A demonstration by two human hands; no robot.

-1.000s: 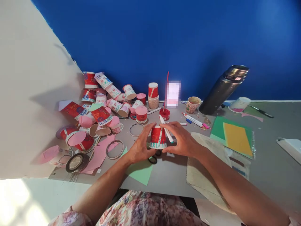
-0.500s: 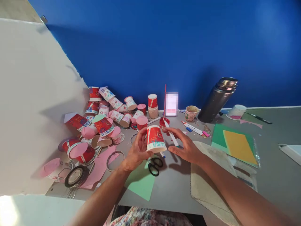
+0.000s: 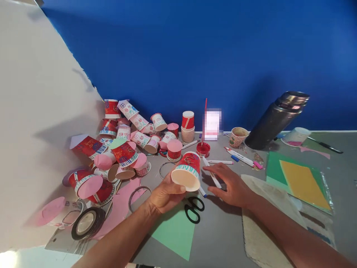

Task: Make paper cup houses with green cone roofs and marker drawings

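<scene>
I see the red decorated paper cup (image 3: 187, 171) lifted above the grey table (image 3: 220, 238), tipped with its open mouth toward me, my left hand (image 3: 164, 193) curled around it. My right hand (image 3: 232, 184) pinches a white marker (image 3: 211, 174). Black scissors (image 3: 193, 208) lie below, touching green paper (image 3: 175, 234).

Blurred card (image 3: 212, 124); left hand (image 3: 164, 193) hides cup's side (image 3: 187, 171)

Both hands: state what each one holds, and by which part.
The left hand grips the decorated paper cup by its side wall, mouth tilted toward the camera. The right hand holds a white marker along its barrel.
</scene>
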